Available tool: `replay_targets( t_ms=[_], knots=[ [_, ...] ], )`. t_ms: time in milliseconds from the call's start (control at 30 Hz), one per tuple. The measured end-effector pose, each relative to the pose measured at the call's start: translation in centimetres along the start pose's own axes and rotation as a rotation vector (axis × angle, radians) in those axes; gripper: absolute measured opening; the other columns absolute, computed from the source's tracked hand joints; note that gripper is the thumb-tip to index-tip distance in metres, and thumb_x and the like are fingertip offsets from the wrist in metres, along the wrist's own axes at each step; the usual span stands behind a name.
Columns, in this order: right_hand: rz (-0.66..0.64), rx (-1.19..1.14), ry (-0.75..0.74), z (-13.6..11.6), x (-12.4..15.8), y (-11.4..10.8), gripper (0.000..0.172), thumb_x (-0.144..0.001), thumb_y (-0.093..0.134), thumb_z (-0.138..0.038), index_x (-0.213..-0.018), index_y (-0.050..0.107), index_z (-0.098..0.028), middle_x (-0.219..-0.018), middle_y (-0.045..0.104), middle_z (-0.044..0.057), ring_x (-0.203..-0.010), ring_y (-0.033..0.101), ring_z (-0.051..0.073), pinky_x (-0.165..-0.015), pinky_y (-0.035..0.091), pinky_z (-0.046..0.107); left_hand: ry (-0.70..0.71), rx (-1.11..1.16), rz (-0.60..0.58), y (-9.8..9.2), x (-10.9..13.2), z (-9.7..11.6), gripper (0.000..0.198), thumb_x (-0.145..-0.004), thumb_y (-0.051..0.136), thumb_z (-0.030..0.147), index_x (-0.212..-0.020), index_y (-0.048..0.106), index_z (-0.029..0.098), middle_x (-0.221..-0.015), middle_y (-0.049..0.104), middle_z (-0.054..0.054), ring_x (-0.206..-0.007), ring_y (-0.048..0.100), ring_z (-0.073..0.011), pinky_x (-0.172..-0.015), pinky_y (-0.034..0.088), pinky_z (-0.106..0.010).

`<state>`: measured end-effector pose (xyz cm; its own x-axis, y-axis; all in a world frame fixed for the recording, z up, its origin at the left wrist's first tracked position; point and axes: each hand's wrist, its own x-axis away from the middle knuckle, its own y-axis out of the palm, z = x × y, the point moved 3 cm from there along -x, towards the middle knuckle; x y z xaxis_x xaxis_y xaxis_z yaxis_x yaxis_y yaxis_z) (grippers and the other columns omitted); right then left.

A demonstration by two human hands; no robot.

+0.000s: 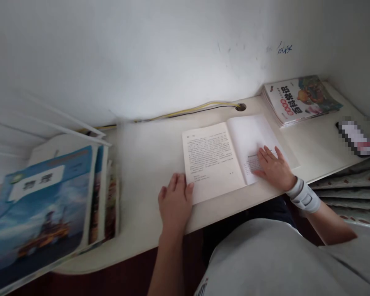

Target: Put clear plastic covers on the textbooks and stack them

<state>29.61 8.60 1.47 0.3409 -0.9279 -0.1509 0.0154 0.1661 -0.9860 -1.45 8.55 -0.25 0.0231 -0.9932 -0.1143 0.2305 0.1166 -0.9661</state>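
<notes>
Spanning the view: white desk (142, 197). Open bk (208, 168) lies on it, near front edge — L hand (176, 205) palm-down at its L edge, fingers close tog., thumb apart; R hand (274, 168) on R pg, fingers spread — grey wristband (304, 195) behind.

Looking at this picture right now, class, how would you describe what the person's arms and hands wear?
Both the left hand and right hand are ungloved. The right wrist has a broad, pale grey wristband with a dark-outlined patch. A pale short sleeve shows on the right arm; no sleeve shows on the left.
</notes>
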Motion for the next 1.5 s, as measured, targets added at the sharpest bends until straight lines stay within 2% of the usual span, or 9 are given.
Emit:
replay_targets(
  t_ms=[100, 233, 400, 500, 967, 1167, 1267, 1367, 1500],
  knots=[
    [0.012, -0.015, -0.016, 0.2, 0.3, 0.4, 0.059, -0.093, 0.035, -0.047, -0.133, 0.046, -0.005, -0.138, 0.047, 0.021, -0.129, 0.042, 0.031, -0.106, 0.027, 0.055, 0.019, -0.033, -0.021, -0.1, 0.0, 0.3, 0.051, -0.095, 0.022, 0.033, -0.127, 0.054, 0.011, -0.138, 0.049, -0.017, -0.132, 0.039, -0.0228, -0.110, 0.025, -0.044],
    [0.028, -0.033, -0.031, 0.5, 0.6, 0.8, 0.060, -0.094, 0.031, -0.046, -0.136, 0.043, -0.005, -0.139, 0.045, 0.021, -0.130, 0.041, 0.031, -0.105, 0.027, 0.054, 0.029, -0.058, -0.078, -0.4, -0.1, 0.4, 0.049, -0.096, 0.024, 0.032, -0.128, 0.055, 0.012, -0.142, 0.044, -0.016, -0.133, 0.039, -0.0224, -0.109, 0.026, -0.044],
    [0.081, -0.008, -0.062, 0.6, 0.7, 0.8, 0.062, -0.095, 0.027, -0.048, -0.133, 0.046, -0.003, -0.136, 0.048, 0.022, -0.127, 0.044, 0.031, -0.104, 0.027, 0.054, -0.022, -0.168, -0.108, -1.3, -0.2, 0.2, 0.043, -0.096, 0.029, 0.037, -0.127, 0.057, 0.026, -0.149, 0.035, -0.007, -0.139, 0.023, -0.0315, -0.109, 0.019, -0.059],
    [0.094, 0.019, -0.063, 0.7, 0.8, 0.8, 0.061, -0.095, 0.028, -0.048, -0.132, 0.047, -0.003, -0.134, 0.050, 0.022, -0.126, 0.046, 0.032, -0.104, 0.026, 0.054, -0.039, -0.208, -0.103, -1.6, -0.2, 0.4, 0.043, -0.096, 0.028, 0.039, -0.127, 0.057, 0.029, -0.151, 0.032, -0.006, -0.141, 0.015, -0.0342, -0.107, 0.015, -0.064],
    [0.032, 0.052, -0.034, 1.4, 0.4, 0.2, 0.058, -0.094, 0.032, -0.047, -0.129, 0.050, -0.004, -0.132, 0.054, 0.021, -0.127, 0.044, 0.031, -0.105, 0.027, 0.054, -0.019, -0.223, -0.061, -1.5, 0.0, 0.4, 0.040, -0.095, 0.034, 0.037, -0.126, 0.058, 0.028, -0.148, 0.035, -0.012, -0.140, 0.017, -0.0367, -0.104, 0.018, -0.067],
    [0.019, -0.015, -0.041, -1.5, -0.1, 0.2, 0.064, -0.092, 0.033, -0.055, -0.129, 0.052, -0.007, -0.133, 0.053, 0.019, -0.130, 0.042, 0.030, -0.107, 0.025, 0.056, -0.041, -0.314, -0.037, -2.5, 1.8, -0.2, 0.042, -0.095, 0.030, 0.035, -0.123, 0.060, 0.024, -0.148, 0.036, -0.013, -0.140, 0.017, -0.0381, -0.103, 0.016, -0.070],
    [0.018, -0.029, -0.034, -3.1, -0.2, -0.1, 0.064, -0.092, 0.034, -0.055, -0.127, 0.053, -0.005, -0.133, 0.052, 0.021, -0.130, 0.042, 0.030, -0.108, 0.026, 0.056, -0.038, -0.327, -0.002, -2.6, 2.5, -0.4, 0.045, -0.095, 0.026, 0.029, -0.126, 0.057, 0.017, -0.148, 0.035, -0.014, -0.141, 0.016, -0.0358, -0.106, 0.014, -0.066],
    [0.004, -0.026, -0.026, -3.2, -0.2, -0.1, 0.056, -0.094, 0.035, -0.048, -0.127, 0.053, -0.007, -0.134, 0.051, 0.020, -0.130, 0.042, 0.029, -0.108, 0.027, 0.056, -0.029, -0.254, -0.083, -2.1, 2.5, -0.6, 0.049, -0.095, 0.020, 0.023, -0.136, 0.046, 0.015, -0.145, 0.041, -0.010, -0.140, 0.019, -0.0332, -0.108, 0.016, -0.063],
    [-0.061, -0.017, -0.025, -1.2, -0.6, 0.3, 0.044, -0.095, 0.036, -0.034, -0.131, 0.050, -0.012, -0.139, 0.048, 0.014, -0.132, 0.039, 0.028, -0.108, 0.027, 0.058, -0.056, -0.197, -0.178, -1.6, 2.1, -1.1, 0.050, -0.094, 0.021, 0.024, -0.141, 0.040, 0.020, -0.144, 0.043, -0.006, -0.140, 0.020, -0.0348, -0.107, 0.014, -0.067]
  ],
)
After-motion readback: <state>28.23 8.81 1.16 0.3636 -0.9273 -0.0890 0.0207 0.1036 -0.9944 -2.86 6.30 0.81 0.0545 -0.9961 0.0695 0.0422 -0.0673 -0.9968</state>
